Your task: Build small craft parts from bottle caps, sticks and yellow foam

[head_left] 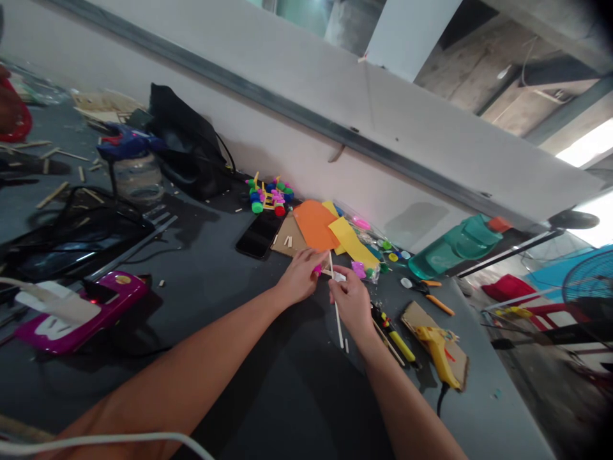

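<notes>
My left hand (301, 276) is closed, its fingers bent over a small pink piece (317, 271) that is mostly hidden. Close beside it, my right hand (352, 299) pinches a thin white stick (338, 319), which slants down toward me. A short white piece (347, 345) lies near the stick's lower end. Just beyond my hands are an orange sheet (316, 225), a yellow strip (354, 243) and a cardboard piece (290, 235) with several small sticks on it. A small toy with coloured wheels (271, 195) stands behind a black phone (260, 235).
On the right are a yellow glue gun (435, 348) on cardboard, orange-handled pliers (438, 303), a yellow-handled tool (401, 345) and a teal bottle (454, 246). A purple power strip (86, 316), a jar (138, 179) and a black bag (189, 144) occupy the left. A low wall (306, 147) borders the back.
</notes>
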`<state>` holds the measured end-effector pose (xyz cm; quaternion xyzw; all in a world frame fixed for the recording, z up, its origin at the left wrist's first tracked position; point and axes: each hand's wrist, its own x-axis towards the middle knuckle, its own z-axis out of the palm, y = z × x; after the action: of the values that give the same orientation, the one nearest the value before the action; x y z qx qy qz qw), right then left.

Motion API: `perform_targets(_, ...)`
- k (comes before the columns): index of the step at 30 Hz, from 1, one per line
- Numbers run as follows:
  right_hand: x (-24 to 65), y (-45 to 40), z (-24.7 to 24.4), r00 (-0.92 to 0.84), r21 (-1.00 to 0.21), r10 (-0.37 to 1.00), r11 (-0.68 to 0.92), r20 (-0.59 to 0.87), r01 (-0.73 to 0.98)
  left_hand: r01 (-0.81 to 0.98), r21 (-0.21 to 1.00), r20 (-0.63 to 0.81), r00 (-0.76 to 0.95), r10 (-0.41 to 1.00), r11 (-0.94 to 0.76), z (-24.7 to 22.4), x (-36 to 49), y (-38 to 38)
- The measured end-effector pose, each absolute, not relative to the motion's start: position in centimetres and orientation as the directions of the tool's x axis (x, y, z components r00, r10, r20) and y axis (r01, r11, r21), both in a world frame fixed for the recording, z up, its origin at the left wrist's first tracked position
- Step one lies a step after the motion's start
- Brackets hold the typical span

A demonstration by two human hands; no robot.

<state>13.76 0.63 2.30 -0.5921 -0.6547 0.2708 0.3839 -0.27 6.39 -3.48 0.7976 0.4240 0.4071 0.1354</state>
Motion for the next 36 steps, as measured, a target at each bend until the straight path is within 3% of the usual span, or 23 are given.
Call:
perform_targets(29, 13.88, 0.74, 2.26, 0.008, -0.839, 0.987, 0.132, 0.161, 0.528, 0.569, 0.573, 0.519, 0.306, 0.798, -0.59, -3.49, -0.29, 6.43)
perform_targets(32, 13.84, 0.85, 2.24, 0.038, -0.898, 0.992, 0.093, 0.12, 0.429, 0.551, 0.589, 0.524, 0.296, 0.799, -0.591, -3.51, -0.26, 6.4)
perform_targets(36, 14.02, 1.18, 2.11, 0.084, -0.998, 0.996, -0.046, -0.042, 0.049, 0.526, 0.633, 0.53, 0.241, 0.813, -0.568, -3.71, -0.16, 6.39)
